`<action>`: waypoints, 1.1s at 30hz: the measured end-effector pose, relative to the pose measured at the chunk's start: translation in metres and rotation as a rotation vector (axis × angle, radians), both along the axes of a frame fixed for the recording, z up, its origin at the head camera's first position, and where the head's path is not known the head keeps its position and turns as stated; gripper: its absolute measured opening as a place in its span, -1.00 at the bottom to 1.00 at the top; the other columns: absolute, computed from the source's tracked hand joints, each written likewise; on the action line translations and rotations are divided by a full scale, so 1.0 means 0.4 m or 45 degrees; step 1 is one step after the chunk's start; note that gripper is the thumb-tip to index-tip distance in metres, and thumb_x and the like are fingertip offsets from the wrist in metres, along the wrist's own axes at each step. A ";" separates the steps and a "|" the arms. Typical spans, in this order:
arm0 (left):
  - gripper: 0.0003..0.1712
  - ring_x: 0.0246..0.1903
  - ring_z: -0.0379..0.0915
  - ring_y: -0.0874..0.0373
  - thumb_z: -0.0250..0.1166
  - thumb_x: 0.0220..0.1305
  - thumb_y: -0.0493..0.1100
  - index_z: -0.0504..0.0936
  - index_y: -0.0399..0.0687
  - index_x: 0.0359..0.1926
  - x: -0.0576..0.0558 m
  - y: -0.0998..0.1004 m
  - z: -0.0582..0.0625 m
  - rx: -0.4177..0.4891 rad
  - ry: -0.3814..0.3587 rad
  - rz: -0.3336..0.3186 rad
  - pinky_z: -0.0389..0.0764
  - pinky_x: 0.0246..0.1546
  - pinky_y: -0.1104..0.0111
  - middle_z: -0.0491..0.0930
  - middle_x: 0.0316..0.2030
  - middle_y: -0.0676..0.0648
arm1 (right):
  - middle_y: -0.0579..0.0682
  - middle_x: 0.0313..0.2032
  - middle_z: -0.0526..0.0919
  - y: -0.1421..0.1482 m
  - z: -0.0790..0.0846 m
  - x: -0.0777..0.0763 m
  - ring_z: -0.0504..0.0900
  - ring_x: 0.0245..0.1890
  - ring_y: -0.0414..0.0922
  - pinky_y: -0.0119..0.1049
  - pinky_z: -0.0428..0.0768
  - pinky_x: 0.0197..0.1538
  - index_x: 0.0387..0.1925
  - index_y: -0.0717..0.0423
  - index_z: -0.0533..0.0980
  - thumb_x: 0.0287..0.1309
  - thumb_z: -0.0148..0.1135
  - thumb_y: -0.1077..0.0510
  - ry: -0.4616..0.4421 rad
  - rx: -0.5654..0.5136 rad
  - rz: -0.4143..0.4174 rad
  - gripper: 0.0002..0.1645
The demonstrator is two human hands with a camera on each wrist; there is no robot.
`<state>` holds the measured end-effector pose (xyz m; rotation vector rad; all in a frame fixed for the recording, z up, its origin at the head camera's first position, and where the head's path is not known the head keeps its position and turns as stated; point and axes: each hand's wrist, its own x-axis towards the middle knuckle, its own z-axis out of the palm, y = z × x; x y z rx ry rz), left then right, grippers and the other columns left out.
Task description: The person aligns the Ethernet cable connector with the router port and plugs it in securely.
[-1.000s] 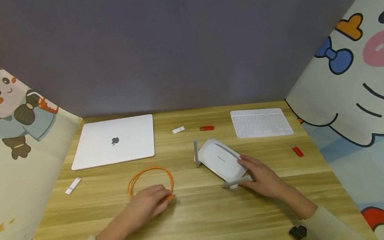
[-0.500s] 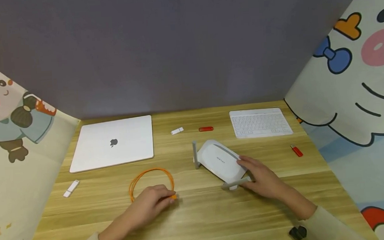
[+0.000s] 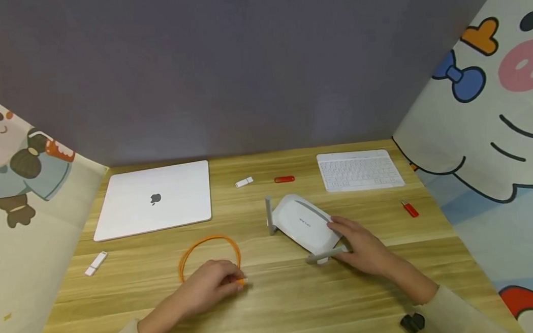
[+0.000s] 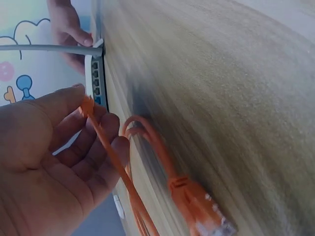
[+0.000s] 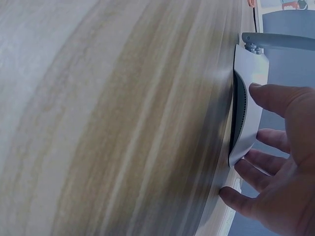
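In the head view my left hand (image 3: 212, 287) pinches one plug of a coiled orange network cable (image 3: 207, 238) between thumb and fingers. The left wrist view shows the cord running down from that plug, and the cable's other plug (image 4: 199, 204), with a clear tip, close to the camera. My right hand (image 3: 363, 244) holds the right end of a white router (image 3: 304, 223) with grey antennas, thumb and fingertips along its edges. Facing the left hand is the router's row of ports (image 4: 96, 78). The router lies flat on the wooden table.
A closed silver laptop (image 3: 158, 198) lies back left, a white keyboard (image 3: 360, 171) back right. White USB sticks (image 3: 96, 263) and red USB sticks (image 3: 284, 179) are spread about. A small black object (image 3: 412, 323) sits by the right sleeve. A grey partition (image 3: 242, 71) stands behind.
My left hand has shifted slightly right and nearer to me with the pinched plug, whose tip now shows past the fingers. The right hand and router have stayed in place.
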<state>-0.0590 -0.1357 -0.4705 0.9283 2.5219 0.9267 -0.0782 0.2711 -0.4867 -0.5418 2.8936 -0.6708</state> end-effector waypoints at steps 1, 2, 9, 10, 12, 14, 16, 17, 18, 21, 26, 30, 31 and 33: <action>-0.86 -0.42 0.41 0.46 0.36 0.23 -0.08 0.71 0.04 -0.20 0.001 0.001 0.000 0.004 0.006 0.005 0.51 -0.36 0.51 0.53 -0.39 0.29 | 0.11 0.41 0.24 0.000 0.000 0.000 0.28 0.36 0.12 0.08 0.36 0.29 0.35 0.08 0.32 -0.02 0.48 -0.01 -0.001 0.000 0.002 -0.09; -0.83 -0.42 0.41 0.45 0.37 0.21 -0.07 0.72 0.02 -0.19 0.002 0.001 0.000 0.005 0.028 0.009 0.51 -0.37 0.51 0.54 -0.39 0.28 | 0.11 0.40 0.24 -0.001 0.000 -0.001 0.28 0.36 0.12 0.08 0.36 0.29 0.35 0.08 0.32 -0.02 0.48 -0.01 -0.001 -0.001 0.002 -0.09; -0.79 -0.46 0.42 0.44 0.49 0.04 -0.09 0.69 0.07 -0.27 0.010 0.000 -0.008 -0.008 0.314 0.057 0.49 -0.40 0.52 0.58 -0.43 0.25 | 0.12 0.40 0.25 0.001 -0.003 -0.001 0.29 0.36 0.12 0.08 0.37 0.29 0.35 0.09 0.32 -0.02 0.48 -0.01 -0.001 0.008 0.009 -0.09; -0.79 -0.48 0.41 0.44 0.50 0.02 -0.08 0.67 0.09 -0.29 0.012 -0.001 -0.008 -0.014 0.337 0.075 0.48 -0.42 0.53 0.57 -0.45 0.26 | 0.12 0.40 0.25 0.001 -0.003 -0.001 0.29 0.36 0.12 0.08 0.37 0.29 0.35 0.09 0.32 -0.02 0.48 -0.01 -0.001 0.008 0.008 -0.10; -0.79 -0.50 0.39 0.43 0.50 0.02 -0.06 0.65 0.13 -0.32 0.016 -0.002 -0.008 -0.029 0.374 0.107 0.45 -0.46 0.54 0.56 -0.47 0.28 | 0.11 0.40 0.25 0.003 -0.004 0.000 0.28 0.36 0.12 0.07 0.37 0.29 0.35 0.08 0.32 -0.02 0.48 -0.01 -0.001 0.012 0.007 -0.10; -0.82 -0.48 0.43 0.42 0.50 0.03 -0.06 0.67 0.14 -0.34 0.019 -0.002 -0.010 -0.043 0.456 0.118 0.51 -0.43 0.51 0.59 -0.47 0.28 | 0.11 0.40 0.25 0.004 -0.004 0.000 0.28 0.36 0.12 0.07 0.37 0.29 0.35 0.08 0.32 -0.01 0.48 -0.01 -0.001 0.012 0.007 -0.10; -0.85 -0.44 0.48 0.39 0.49 0.04 -0.08 0.70 0.13 -0.33 0.021 -0.003 -0.015 -0.041 0.570 0.103 0.55 -0.38 0.47 0.61 -0.45 0.26 | 0.11 0.40 0.25 0.005 -0.002 -0.001 0.29 0.36 0.12 0.07 0.38 0.28 0.35 0.08 0.32 -0.02 0.48 -0.01 0.000 0.012 0.009 -0.10; -0.85 -0.41 0.50 0.38 0.48 0.05 -0.08 0.71 0.11 -0.32 0.021 -0.004 -0.020 -0.039 0.632 0.091 0.57 -0.35 0.45 0.62 -0.43 0.25 | 0.12 0.40 0.25 0.005 0.000 -0.001 0.29 0.35 0.12 0.07 0.38 0.28 0.35 0.09 0.32 -0.02 0.48 0.00 0.003 0.011 0.010 -0.10; -0.85 -0.39 0.50 0.36 0.48 0.05 -0.10 0.72 0.09 -0.31 0.020 -0.004 -0.025 -0.033 0.693 0.078 0.58 -0.33 0.43 0.62 -0.41 0.23 | 0.12 0.40 0.25 0.005 0.001 -0.002 0.29 0.35 0.13 0.07 0.38 0.28 0.35 0.09 0.32 -0.02 0.48 0.00 0.006 0.011 0.013 -0.10; -0.82 -0.38 0.45 0.33 0.46 0.07 -0.12 0.72 0.04 -0.26 0.016 -0.005 -0.038 -0.028 0.812 0.046 0.55 -0.34 0.43 0.56 -0.39 0.21 | 0.12 0.39 0.26 0.005 0.002 -0.004 0.29 0.35 0.12 0.07 0.38 0.28 0.35 0.10 0.32 -0.02 0.49 0.00 0.013 0.008 0.017 -0.10; -0.84 -0.40 0.38 0.30 0.44 0.11 -0.12 0.70 0.02 -0.25 0.010 0.002 -0.040 -0.085 0.828 0.048 0.51 -0.39 0.40 0.49 -0.42 0.20 | 0.12 0.38 0.28 0.006 -0.002 -0.009 0.30 0.34 0.12 0.06 0.38 0.28 0.33 0.09 0.34 -0.04 0.50 -0.01 0.024 0.021 0.013 -0.10; -0.86 -0.45 0.48 0.31 0.45 0.10 -0.13 0.69 0.08 -0.29 0.005 0.015 -0.024 -0.115 0.737 0.154 0.54 -0.44 0.37 0.58 -0.47 0.22 | 0.10 0.32 0.36 0.001 0.001 -0.020 0.36 0.30 0.10 0.06 0.40 0.27 0.33 0.04 0.35 -0.10 0.54 -0.06 0.068 0.041 0.028 -0.05; -0.85 -0.47 0.50 0.31 0.47 0.08 -0.13 0.69 0.09 -0.30 0.004 0.019 -0.020 -0.114 0.719 0.186 0.55 -0.46 0.37 0.59 -0.49 0.22 | 0.09 0.30 0.38 0.000 0.002 -0.024 0.37 0.28 0.09 0.05 0.42 0.25 0.33 0.01 0.35 -0.13 0.55 -0.09 0.081 0.050 0.039 -0.03; -0.86 -0.51 0.52 0.32 0.48 0.07 -0.12 0.69 0.13 -0.31 0.002 0.023 -0.012 -0.116 0.698 0.250 0.55 -0.49 0.38 0.61 -0.51 0.22 | 0.09 0.29 0.39 -0.003 0.006 -0.031 0.38 0.27 0.09 0.06 0.43 0.23 0.34 -0.04 0.35 -0.20 0.58 -0.14 0.094 0.053 0.066 0.02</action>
